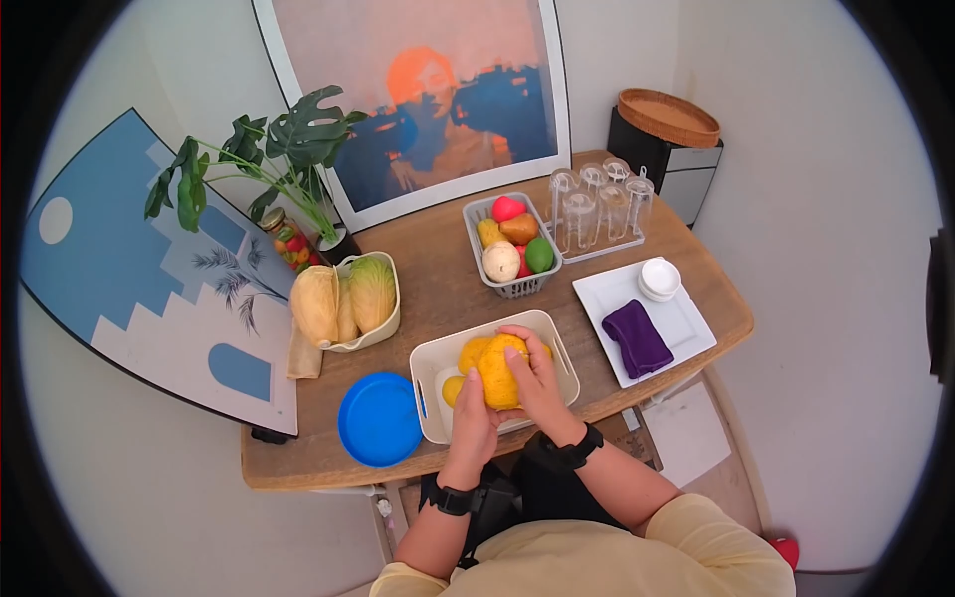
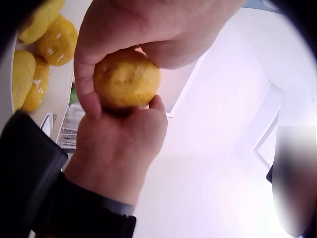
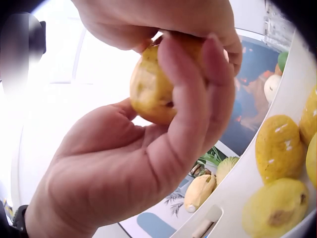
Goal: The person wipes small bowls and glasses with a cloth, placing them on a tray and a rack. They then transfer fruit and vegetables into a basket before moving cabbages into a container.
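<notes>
A yellow fruit (image 1: 497, 372) is held in both hands just above a white tub (image 1: 430, 360) at the table's front edge. My left hand (image 1: 474, 410) grips it from below, thumb up along its side. From the far side, my right hand (image 1: 538, 374) curls its fingers over the top. In the left wrist view the fruit (image 2: 127, 79) sits between the left hand (image 2: 119, 144) and the right hand (image 2: 148, 25). The right wrist view shows the fruit (image 3: 150, 89) wrapped by the right hand (image 3: 148, 148). More yellow fruits (image 3: 277, 148) lie in the tub.
A blue plate (image 1: 380, 419) lies left of the tub. Behind are a cream bowl of cabbages (image 1: 353, 298), a grey basket of fruit (image 1: 510, 249), upturned glasses (image 1: 597, 204), and a white tray (image 1: 686, 323) with a purple cloth (image 1: 637, 336). A plant (image 1: 288, 149) stands at the back left.
</notes>
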`<state>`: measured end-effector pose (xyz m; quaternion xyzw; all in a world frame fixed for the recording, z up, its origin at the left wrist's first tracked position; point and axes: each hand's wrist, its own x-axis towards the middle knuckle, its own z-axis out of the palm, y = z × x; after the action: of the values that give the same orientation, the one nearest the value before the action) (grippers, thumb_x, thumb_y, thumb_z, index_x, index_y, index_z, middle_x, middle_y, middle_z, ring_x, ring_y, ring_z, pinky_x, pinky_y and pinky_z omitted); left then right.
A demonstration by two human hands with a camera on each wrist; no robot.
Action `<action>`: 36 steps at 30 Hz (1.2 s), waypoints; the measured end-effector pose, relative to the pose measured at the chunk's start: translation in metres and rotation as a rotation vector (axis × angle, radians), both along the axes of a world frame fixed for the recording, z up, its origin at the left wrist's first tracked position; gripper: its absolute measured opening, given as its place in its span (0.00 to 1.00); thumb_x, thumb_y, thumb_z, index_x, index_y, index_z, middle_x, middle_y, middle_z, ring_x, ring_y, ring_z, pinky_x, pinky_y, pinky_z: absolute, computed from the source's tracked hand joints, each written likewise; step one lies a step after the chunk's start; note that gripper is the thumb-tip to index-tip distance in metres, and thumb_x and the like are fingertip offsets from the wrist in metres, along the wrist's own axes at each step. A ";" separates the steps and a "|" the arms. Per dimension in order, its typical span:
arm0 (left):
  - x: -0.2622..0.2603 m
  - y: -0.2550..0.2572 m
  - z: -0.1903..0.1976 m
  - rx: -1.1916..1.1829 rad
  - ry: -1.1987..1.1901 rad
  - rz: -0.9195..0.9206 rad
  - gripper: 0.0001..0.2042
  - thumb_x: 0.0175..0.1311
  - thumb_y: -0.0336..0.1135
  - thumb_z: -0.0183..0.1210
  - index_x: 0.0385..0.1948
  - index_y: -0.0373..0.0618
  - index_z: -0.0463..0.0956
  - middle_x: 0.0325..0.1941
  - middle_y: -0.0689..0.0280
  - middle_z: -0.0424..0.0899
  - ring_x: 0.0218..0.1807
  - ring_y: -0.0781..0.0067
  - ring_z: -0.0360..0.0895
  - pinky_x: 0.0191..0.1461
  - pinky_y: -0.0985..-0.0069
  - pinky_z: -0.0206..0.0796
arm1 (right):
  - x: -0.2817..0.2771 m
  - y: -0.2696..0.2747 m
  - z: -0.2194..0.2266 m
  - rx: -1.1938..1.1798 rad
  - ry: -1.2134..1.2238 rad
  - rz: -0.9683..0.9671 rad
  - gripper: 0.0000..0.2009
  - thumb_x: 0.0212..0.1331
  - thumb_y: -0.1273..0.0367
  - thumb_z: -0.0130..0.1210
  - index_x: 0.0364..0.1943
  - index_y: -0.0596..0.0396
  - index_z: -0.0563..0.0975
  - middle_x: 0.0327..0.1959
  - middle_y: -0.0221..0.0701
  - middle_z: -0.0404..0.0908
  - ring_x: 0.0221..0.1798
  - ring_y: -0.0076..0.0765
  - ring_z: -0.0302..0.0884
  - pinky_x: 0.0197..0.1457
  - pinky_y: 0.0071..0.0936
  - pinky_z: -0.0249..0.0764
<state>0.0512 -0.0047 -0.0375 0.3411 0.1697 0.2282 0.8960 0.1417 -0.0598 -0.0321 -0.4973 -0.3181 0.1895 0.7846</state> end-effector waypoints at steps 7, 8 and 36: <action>0.002 -0.004 0.001 0.181 -0.031 0.093 0.24 0.63 0.33 0.51 0.59 0.42 0.54 0.57 0.63 0.65 0.57 0.71 0.66 0.59 0.73 0.60 | 0.013 -0.010 0.016 0.012 -0.204 -0.115 0.10 0.56 0.71 0.50 0.41 0.59 0.73 0.41 0.34 0.71 0.44 0.31 0.70 0.50 0.24 0.65; 0.001 -0.005 0.003 0.099 -0.071 0.041 0.24 0.64 0.35 0.50 0.60 0.42 0.53 0.57 0.64 0.65 0.58 0.71 0.65 0.61 0.71 0.58 | 0.012 -0.011 0.018 0.064 -0.289 -0.163 0.10 0.56 0.70 0.51 0.41 0.59 0.74 0.42 0.36 0.70 0.45 0.34 0.70 0.50 0.25 0.65; -0.017 0.002 0.017 -0.021 -0.175 0.216 0.17 0.65 0.40 0.48 0.53 0.46 0.62 0.52 0.65 0.71 0.54 0.72 0.68 0.58 0.71 0.61 | -0.013 -0.019 0.023 -0.128 -0.706 0.004 0.24 0.52 0.68 0.54 0.55 0.60 0.66 0.57 0.45 0.66 0.60 0.49 0.62 0.62 0.35 0.58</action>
<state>0.0344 -0.0027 -0.0208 0.2901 0.1291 0.3506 0.8811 0.1288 -0.0783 -0.0090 -0.5797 -0.5579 0.0270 0.5932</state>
